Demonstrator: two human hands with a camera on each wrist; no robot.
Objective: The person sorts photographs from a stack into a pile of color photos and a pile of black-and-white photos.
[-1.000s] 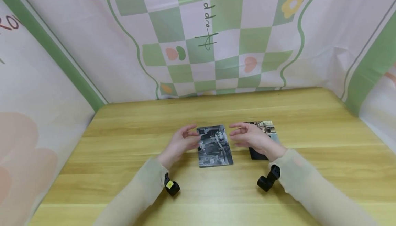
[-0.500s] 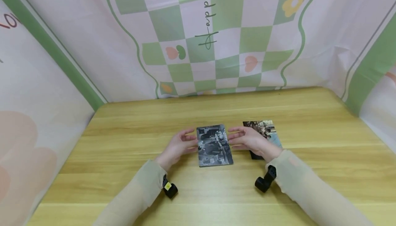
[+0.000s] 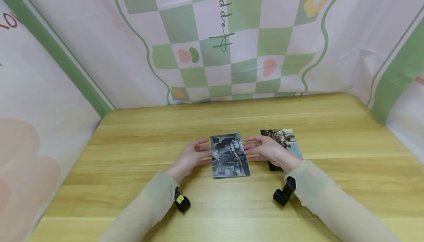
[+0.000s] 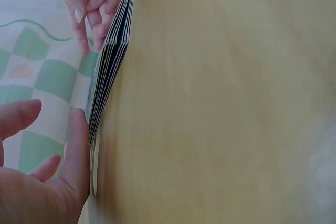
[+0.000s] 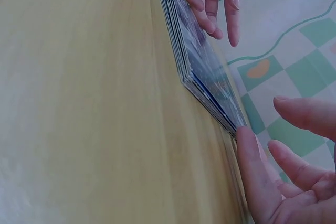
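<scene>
Here the stack of photo cards (image 3: 230, 156) lies mid-table, long axis running toward the far edge, flanked equally by both hands. The left hand (image 3: 191, 157) and right hand (image 3: 267, 150) are relaxed, fingertips seemingly touching its long sides, gripping nothing.

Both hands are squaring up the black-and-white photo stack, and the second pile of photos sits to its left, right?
Not quite: the second pile sits to the stack's right, behind the right hand, as the head view shows. Both hands, the left hand included, do flank the black-and-white photo stack.
</scene>
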